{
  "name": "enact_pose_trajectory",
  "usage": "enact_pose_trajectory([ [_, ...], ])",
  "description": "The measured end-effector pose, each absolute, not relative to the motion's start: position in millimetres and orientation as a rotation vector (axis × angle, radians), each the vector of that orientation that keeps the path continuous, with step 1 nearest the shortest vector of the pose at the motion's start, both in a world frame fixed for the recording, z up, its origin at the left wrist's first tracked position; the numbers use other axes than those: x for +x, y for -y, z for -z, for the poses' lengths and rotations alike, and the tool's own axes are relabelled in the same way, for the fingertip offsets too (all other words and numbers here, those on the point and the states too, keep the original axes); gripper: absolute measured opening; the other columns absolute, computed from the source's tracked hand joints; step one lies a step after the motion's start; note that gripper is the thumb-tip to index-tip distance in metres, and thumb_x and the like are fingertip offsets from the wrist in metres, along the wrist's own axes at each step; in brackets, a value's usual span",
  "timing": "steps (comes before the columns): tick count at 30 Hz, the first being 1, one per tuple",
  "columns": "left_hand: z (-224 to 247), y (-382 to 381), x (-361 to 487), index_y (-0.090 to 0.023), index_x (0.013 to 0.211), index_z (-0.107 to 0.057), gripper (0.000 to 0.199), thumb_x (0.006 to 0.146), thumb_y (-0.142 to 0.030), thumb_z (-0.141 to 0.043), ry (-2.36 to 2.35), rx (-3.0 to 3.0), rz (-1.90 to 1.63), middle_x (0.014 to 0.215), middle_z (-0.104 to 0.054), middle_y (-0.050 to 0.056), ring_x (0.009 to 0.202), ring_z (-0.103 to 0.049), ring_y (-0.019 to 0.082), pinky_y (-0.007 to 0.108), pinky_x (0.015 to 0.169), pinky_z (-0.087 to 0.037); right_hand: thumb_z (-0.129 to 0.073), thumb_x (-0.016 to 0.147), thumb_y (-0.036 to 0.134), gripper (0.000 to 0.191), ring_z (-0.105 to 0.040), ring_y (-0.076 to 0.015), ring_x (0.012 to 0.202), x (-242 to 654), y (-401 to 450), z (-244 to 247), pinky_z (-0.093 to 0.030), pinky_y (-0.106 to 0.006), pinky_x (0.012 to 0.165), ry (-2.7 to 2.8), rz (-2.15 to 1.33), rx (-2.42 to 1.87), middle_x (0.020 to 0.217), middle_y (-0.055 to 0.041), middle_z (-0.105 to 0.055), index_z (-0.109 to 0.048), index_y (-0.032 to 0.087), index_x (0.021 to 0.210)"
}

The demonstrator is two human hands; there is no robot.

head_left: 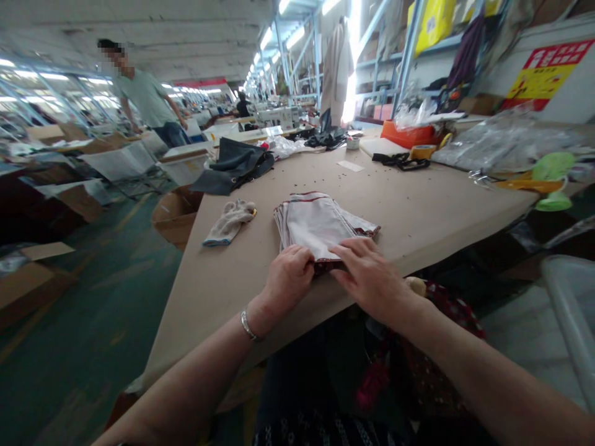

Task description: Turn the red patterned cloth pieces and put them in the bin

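A stack of pale grey-white fabric pieces (309,220) with dark red edging lies on the table near its front edge, slightly fanned out. My left hand (289,271), a metal bracelet at its wrist, has its fingers curled closed on the stack's near left corner. My right hand (369,271) rests at the near right corner, fingers stretched over the cloth and thumb held apart from them. Dark red patterned material shows under the near edge, between the hands. Left of the stack lies a knitted work glove (231,222) with a blue cuff.
On the brown-covered table (242,282), dark grey fabric (239,164) lies at back left. Black straps (400,161), an orange container (409,133), plastic bags (504,139) and a green fan-like object (553,179) are right. A cardboard box (174,217) and a person (146,99) are left.
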State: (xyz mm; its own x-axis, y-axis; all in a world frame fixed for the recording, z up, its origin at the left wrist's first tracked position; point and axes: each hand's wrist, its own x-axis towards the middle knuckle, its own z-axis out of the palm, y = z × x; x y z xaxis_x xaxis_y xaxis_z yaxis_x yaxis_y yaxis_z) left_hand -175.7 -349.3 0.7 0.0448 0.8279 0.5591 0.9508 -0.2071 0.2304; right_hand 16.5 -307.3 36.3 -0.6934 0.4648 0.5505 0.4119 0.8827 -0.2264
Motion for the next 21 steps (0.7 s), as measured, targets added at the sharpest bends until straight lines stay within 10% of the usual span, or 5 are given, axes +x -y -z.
enact_pose_trajectory([
  [10, -1.1, 375.0, -169.1, -0.019, 0.075, -0.057, 0.008, 0.075, -0.013, -0.053, 2.048, -2.025, 1.258, 0.075, -0.058, 0.002, 0.07, -0.054, 0.016, 0.028, 0.066, -0.044, -0.046, 0.081, 0.011, 0.031, -0.061, -0.0216, 0.08, 33.2, 276.0, -41.8, -0.042, -0.03, 0.065, 2.458, 0.168, -1.246, 0.098, -0.0099, -0.064, -0.057, 0.017, 0.11],
  [17, 10.9, 391.0, -96.9, -0.019, 0.077, -0.055, 0.016, 0.072, -0.029, -0.065, 2.422, -1.401, 3.094, 0.065, -0.059, -0.003, 0.053, -0.055, 0.011, 0.022, 0.047, -0.048, -0.035, 0.087, 0.012, 0.024, -0.059, -0.0179, 0.063, 93.6, 360.0, 34.9, -0.038, -0.027, 0.056, 2.499, -0.36, -1.136, 0.072, -0.0043, -0.062, -0.058, 0.019, 0.081],
  [21, 25.3, 399.0, -60.0, -0.017, 0.074, -0.056, 0.022, 0.067, -0.031, -0.071, 2.583, -1.141, 3.376, 0.061, -0.06, -0.003, 0.052, -0.056, 0.011, 0.024, 0.046, -0.051, -0.046, 0.089, 0.034, 0.026, -0.061, -0.0195, 0.062, 111.1, 379.7, 78.0, -0.045, -0.029, 0.058, 2.012, -1.185, -1.223, 0.067, -0.0034, -0.064, -0.063, 0.021, 0.074],
])
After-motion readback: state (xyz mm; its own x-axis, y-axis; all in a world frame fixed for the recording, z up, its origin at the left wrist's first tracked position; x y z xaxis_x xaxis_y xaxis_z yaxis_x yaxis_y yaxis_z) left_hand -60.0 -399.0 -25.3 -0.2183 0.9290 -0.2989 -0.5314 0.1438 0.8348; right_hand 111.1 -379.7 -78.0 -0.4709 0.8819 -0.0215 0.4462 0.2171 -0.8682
